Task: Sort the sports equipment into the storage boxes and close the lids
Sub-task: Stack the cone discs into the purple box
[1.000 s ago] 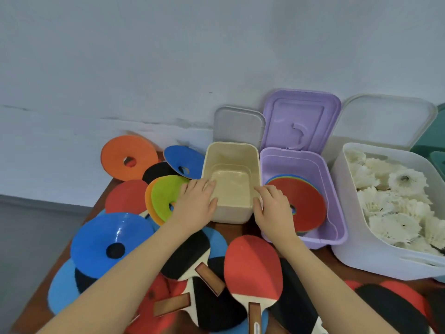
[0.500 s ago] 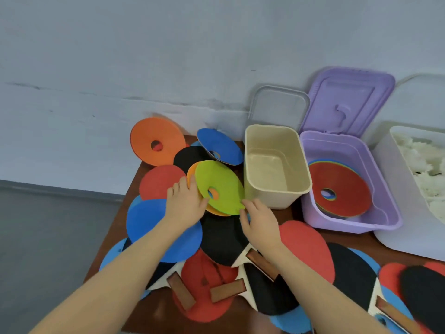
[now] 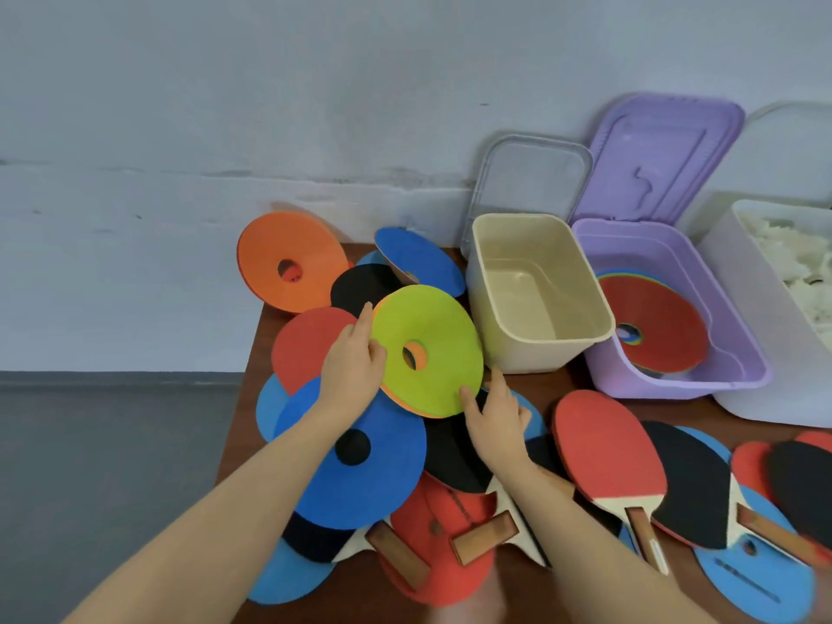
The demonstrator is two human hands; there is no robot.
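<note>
hands (image 3: 355, 369) on green disc (image 3: 427, 351), beige box (image 3: 535, 299) beside

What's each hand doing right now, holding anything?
Left hand: gripping the left edge of the green disc.
Right hand: fingers on the disc's lower right edge; a full grip cannot be told.

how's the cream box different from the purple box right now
The cream box is empty; the purple box holds a stack of flat discs, a red one on top. The cream box stands nearer the green disc, the purple box beside the white bin. Both are open-topped.
</note>
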